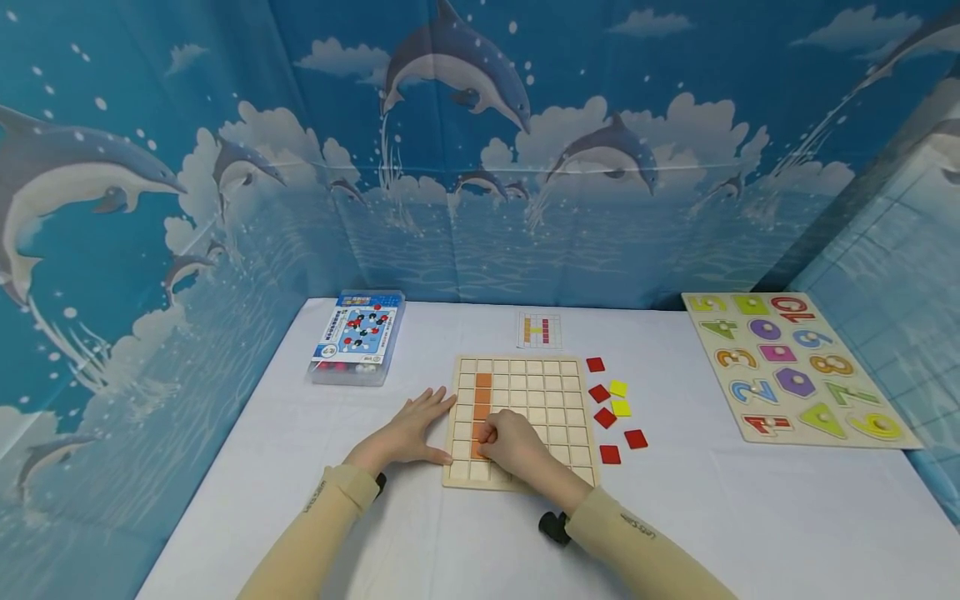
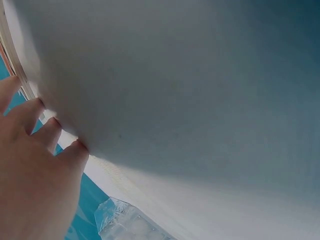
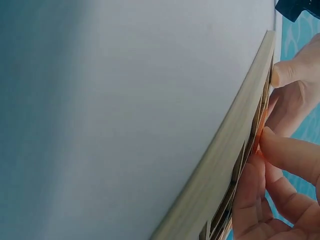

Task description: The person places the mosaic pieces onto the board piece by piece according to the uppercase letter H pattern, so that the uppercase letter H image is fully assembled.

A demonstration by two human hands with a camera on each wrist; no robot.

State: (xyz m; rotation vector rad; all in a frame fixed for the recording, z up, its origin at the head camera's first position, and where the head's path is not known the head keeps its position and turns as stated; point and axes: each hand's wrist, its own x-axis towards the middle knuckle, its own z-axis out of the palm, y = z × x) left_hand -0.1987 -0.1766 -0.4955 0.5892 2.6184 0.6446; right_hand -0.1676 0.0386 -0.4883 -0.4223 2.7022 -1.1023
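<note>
A wooden grid board point(image 1: 536, 367) lies on the table, with a column of orange square tiles point(image 1: 483, 396) in its left part. My right hand point(image 1: 516, 442) is over the lower end of that column, fingers curled. In the right wrist view its thumb and fingertips pinch an orange tile point(image 3: 259, 131) down at the board's surface. My left hand point(image 1: 408, 431) is spread flat at the board's left edge, fingertips and thumb right at the rim. The palm side of the right hand hides some grid cells.
Several red tiles point(image 1: 611, 455) and two yellow tiles point(image 1: 621, 408) lie right of the board. Behind it is a small pattern card point(image 1: 539, 331). A clear plastic box point(image 1: 356, 337) stands at the back left, a number puzzle board point(image 1: 795, 367) at the right.
</note>
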